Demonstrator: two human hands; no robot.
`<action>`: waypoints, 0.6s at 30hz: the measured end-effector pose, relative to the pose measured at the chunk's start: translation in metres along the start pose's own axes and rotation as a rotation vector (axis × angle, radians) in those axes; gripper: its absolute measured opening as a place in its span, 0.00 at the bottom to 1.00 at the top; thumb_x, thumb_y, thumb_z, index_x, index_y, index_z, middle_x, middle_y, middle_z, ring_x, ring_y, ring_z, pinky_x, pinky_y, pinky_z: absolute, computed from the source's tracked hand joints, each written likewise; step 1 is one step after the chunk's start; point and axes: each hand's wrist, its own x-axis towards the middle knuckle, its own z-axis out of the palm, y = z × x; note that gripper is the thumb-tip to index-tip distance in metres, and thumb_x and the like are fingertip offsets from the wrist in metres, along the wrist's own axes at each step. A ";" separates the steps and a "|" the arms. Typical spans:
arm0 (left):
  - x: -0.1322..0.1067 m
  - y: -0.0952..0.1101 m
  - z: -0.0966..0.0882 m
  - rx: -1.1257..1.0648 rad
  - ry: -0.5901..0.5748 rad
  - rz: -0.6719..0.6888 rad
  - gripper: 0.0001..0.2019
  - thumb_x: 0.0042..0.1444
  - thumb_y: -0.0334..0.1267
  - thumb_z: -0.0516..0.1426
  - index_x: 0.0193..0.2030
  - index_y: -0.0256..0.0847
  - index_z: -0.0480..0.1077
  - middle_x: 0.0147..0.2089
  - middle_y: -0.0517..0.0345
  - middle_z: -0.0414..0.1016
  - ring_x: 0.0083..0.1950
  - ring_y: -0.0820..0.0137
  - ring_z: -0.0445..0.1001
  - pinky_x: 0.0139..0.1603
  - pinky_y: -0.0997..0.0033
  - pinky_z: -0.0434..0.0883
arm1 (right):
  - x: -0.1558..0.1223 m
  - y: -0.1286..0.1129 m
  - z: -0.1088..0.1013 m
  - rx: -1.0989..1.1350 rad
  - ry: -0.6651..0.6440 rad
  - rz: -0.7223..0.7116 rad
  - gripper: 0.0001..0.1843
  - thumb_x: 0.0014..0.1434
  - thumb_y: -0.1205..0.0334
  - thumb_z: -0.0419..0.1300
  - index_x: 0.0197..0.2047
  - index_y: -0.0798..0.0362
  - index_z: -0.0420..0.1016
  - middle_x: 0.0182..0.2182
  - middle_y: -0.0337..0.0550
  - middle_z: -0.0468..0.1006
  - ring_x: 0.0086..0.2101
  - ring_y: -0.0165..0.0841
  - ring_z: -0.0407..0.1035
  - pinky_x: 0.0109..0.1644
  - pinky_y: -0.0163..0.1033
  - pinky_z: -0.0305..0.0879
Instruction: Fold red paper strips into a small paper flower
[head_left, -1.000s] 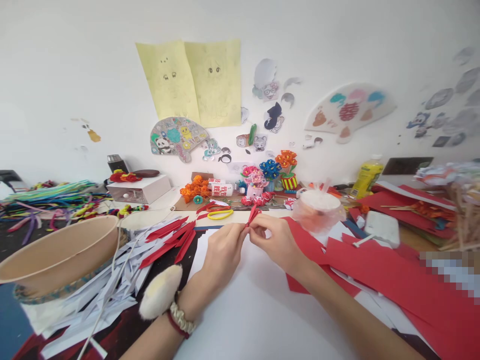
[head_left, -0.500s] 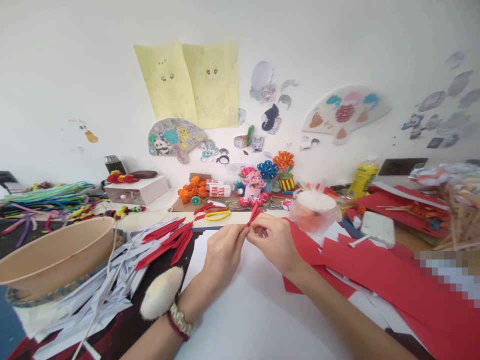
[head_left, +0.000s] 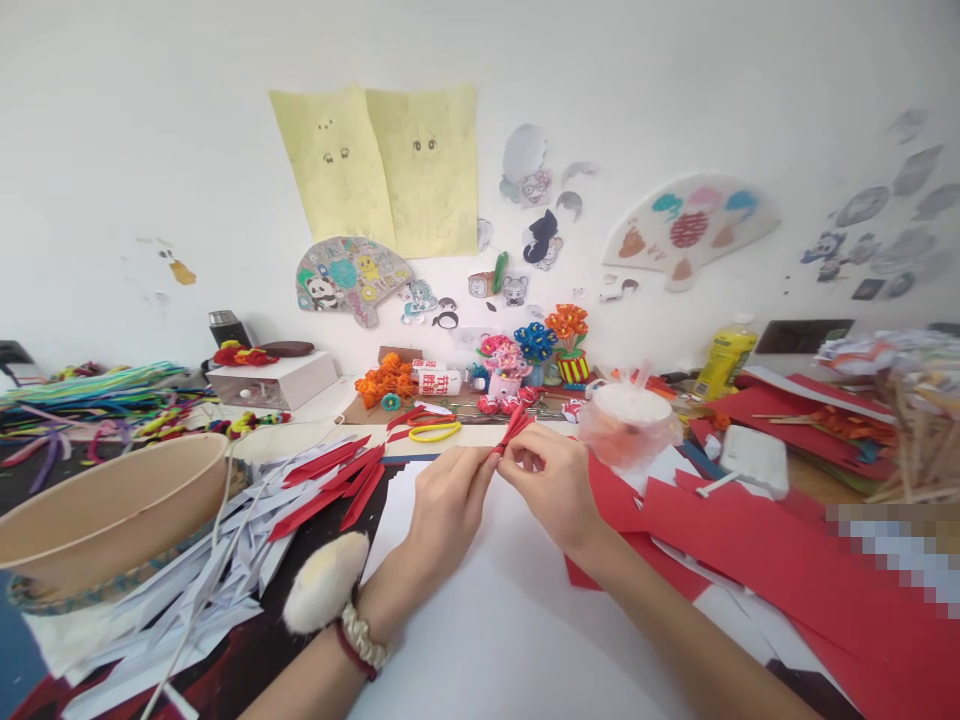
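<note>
Both of my hands meet over a white sheet [head_left: 495, 610] at the middle of the table. My left hand [head_left: 448, 505] and my right hand [head_left: 550, 480] each pinch the same narrow folded red paper strip [head_left: 511, 432], which sticks up and away from my fingertips. A fluffy cream pompom [head_left: 324, 582] hangs from the bracelet on my left wrist. Several cut red strips [head_left: 330, 480] lie just left of my hands on a heap of white paper offcuts [head_left: 187, 590].
A tan paper bowl [head_left: 105, 510] stands at the left. Red paper sheets [head_left: 765, 560] cover the right side, with a wrapped white cup [head_left: 631, 415] and a white case [head_left: 756, 455]. Paper flowers [head_left: 536, 350], a glue bottle [head_left: 439, 381] and pipe cleaners [head_left: 90, 400] line the back.
My fingers have worked the red strip slightly; its free end now leans a little more to the right. Hands stay in place.
</note>
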 end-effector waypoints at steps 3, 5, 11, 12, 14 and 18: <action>-0.001 0.000 0.001 0.023 0.008 0.006 0.09 0.64 0.35 0.51 0.37 0.40 0.72 0.31 0.57 0.77 0.33 0.72 0.74 0.35 0.74 0.68 | -0.001 0.004 0.000 -0.015 0.002 -0.019 0.13 0.51 0.71 0.58 0.18 0.54 0.62 0.18 0.33 0.64 0.21 0.25 0.57 0.26 0.32 0.51; -0.001 0.000 0.001 0.018 0.005 0.000 0.09 0.64 0.35 0.51 0.37 0.39 0.72 0.32 0.57 0.78 0.33 0.72 0.74 0.35 0.74 0.68 | -0.001 0.005 0.001 -0.023 -0.013 -0.020 0.13 0.51 0.71 0.59 0.18 0.54 0.63 0.18 0.33 0.65 0.21 0.26 0.57 0.25 0.32 0.52; 0.005 0.001 -0.006 -0.124 0.023 -0.284 0.11 0.63 0.38 0.51 0.34 0.40 0.72 0.28 0.60 0.77 0.27 0.74 0.73 0.31 0.76 0.68 | 0.005 0.001 -0.004 0.049 -0.187 0.029 0.09 0.58 0.67 0.58 0.25 0.53 0.72 0.22 0.37 0.73 0.24 0.29 0.64 0.29 0.34 0.60; 0.007 0.001 -0.008 -0.169 0.030 -0.348 0.11 0.63 0.40 0.52 0.33 0.40 0.72 0.26 0.61 0.77 0.25 0.74 0.72 0.29 0.76 0.68 | 0.007 0.001 -0.006 0.049 -0.197 0.027 0.08 0.59 0.65 0.58 0.29 0.53 0.74 0.26 0.39 0.75 0.27 0.31 0.67 0.32 0.35 0.62; 0.010 -0.001 -0.011 -0.247 0.031 -0.446 0.14 0.62 0.44 0.52 0.30 0.39 0.72 0.23 0.62 0.74 0.22 0.75 0.70 0.26 0.76 0.67 | 0.009 0.005 -0.009 -0.021 -0.166 -0.024 0.06 0.60 0.60 0.60 0.38 0.52 0.76 0.36 0.45 0.78 0.38 0.37 0.70 0.41 0.40 0.65; 0.014 -0.006 -0.013 -0.369 0.015 -0.560 0.20 0.60 0.49 0.53 0.23 0.38 0.68 0.19 0.62 0.70 0.20 0.76 0.66 0.22 0.77 0.63 | 0.009 0.014 -0.010 -0.071 -0.281 -0.140 0.13 0.60 0.59 0.60 0.48 0.49 0.74 0.46 0.46 0.77 0.47 0.42 0.69 0.51 0.46 0.63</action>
